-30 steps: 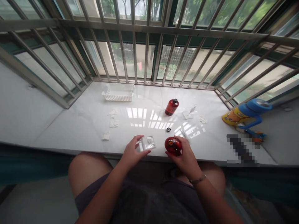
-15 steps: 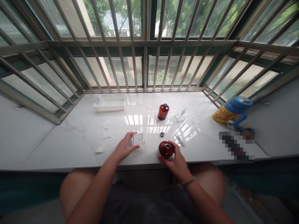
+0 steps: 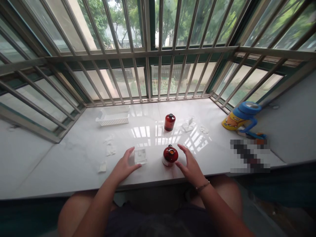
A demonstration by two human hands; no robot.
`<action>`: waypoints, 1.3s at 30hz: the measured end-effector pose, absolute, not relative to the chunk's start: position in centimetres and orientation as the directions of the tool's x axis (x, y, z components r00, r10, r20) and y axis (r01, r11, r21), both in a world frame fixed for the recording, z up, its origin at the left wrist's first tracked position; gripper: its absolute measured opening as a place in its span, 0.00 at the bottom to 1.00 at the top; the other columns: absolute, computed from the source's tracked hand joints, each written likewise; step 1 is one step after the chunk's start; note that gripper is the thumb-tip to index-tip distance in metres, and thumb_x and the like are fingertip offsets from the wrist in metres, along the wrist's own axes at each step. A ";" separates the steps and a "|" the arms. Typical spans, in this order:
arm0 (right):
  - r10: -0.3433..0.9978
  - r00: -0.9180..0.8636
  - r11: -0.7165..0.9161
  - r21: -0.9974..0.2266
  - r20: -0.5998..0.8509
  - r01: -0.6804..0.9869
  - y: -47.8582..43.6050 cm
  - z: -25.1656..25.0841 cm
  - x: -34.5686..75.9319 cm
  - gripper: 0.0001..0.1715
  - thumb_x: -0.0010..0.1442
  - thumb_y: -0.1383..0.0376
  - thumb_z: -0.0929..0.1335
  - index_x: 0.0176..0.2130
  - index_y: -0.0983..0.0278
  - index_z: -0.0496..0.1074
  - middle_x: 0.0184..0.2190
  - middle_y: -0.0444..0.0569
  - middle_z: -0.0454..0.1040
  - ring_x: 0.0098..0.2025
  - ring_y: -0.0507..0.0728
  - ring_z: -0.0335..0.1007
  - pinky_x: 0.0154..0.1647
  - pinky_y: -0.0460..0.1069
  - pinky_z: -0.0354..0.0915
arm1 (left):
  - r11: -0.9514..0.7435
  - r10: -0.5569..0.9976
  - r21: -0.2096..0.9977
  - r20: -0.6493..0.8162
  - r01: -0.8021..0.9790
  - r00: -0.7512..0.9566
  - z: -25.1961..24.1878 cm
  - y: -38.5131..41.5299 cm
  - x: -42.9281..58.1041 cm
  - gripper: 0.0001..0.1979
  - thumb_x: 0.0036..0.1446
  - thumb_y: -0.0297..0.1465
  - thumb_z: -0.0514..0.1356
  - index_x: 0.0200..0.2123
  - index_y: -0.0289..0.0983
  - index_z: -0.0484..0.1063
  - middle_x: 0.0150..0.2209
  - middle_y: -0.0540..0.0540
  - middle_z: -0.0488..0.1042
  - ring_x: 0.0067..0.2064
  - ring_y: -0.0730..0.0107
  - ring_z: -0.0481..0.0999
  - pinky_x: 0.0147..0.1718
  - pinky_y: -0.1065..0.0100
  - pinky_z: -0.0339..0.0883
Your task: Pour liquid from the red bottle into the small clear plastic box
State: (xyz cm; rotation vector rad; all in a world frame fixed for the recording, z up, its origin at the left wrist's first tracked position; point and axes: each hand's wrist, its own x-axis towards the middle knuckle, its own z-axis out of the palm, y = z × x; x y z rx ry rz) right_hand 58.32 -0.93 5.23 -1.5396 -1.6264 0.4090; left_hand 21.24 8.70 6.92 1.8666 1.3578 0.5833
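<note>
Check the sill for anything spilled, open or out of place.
The near red bottle stands upright with its mouth uncovered, between the left hand and right hand. White scraps lie scattered left of the clear box. No spill is visible.

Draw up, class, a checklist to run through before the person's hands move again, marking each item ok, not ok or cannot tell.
1. Near round red glass bottle upright on the white marble sill: ok.
2. Its mouth uncapped: ok; cap not on it.
3. Right hand clear of that bottle: ok, open beside it.
4. Left hand steadying the clear square plastic dish: cannot tell if it touches.
5. Far red bottle with black cap standing apart: ok.
6. Liquid level inside: cannot tell.
</note>
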 end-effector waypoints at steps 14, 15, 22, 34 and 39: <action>0.856 0.205 -0.092 -0.250 0.474 0.964 -1.0 1.7 64.5 0.16 0.71 0.58 0.67 0.52 0.63 0.77 0.46 0.57 0.83 0.50 0.69 0.75 0.49 0.61 0.70 | -0.538 0.840 0.655 0.472 0.530 0.268 10.6 2.0 28.2 0.19 0.68 0.37 0.65 0.60 0.47 0.71 0.65 0.41 0.77 0.70 0.48 0.73 0.76 0.38 0.57; 0.855 0.208 -0.093 -0.255 0.475 0.963 -0.9 1.8 64.4 0.16 0.71 0.59 0.67 0.52 0.63 0.78 0.45 0.57 0.83 0.50 0.69 0.76 0.49 0.61 0.70 | -0.549 0.834 0.650 0.470 0.525 0.289 10.6 1.9 28.8 0.19 0.68 0.37 0.64 0.60 0.47 0.71 0.65 0.41 0.78 0.70 0.48 0.73 0.76 0.37 0.57; 0.778 0.243 0.020 -0.409 0.580 0.912 -1.7 6.5 62.9 0.16 0.71 0.60 0.68 0.55 0.62 0.77 0.48 0.56 0.82 0.50 0.67 0.78 0.56 0.62 0.73 | -0.501 0.844 0.615 0.502 0.610 0.187 9.8 3.3 27.4 0.28 0.65 0.39 0.69 0.65 0.46 0.67 0.70 0.38 0.71 0.74 0.46 0.68 0.75 0.40 0.58; 0.786 -0.036 0.477 -0.569 0.617 0.670 -4.5 16.8 51.2 0.21 0.67 0.71 0.71 0.57 0.55 0.72 0.50 0.53 0.80 0.52 0.64 0.78 0.53 0.60 0.78 | -0.262 0.965 0.720 0.191 0.643 0.179 5.9 6.0 23.8 0.28 0.66 0.39 0.66 0.67 0.44 0.66 0.69 0.40 0.72 0.71 0.50 0.71 0.72 0.45 0.64; 0.799 -0.147 0.511 -0.529 0.583 0.677 -3.6 15.4 47.1 0.24 0.65 0.75 0.69 0.58 0.58 0.72 0.49 0.53 0.79 0.49 0.64 0.77 0.51 0.60 0.78 | -0.228 0.971 0.744 0.129 0.629 0.201 6.3 4.9 23.6 0.30 0.64 0.39 0.68 0.67 0.46 0.67 0.68 0.42 0.74 0.70 0.51 0.73 0.71 0.47 0.65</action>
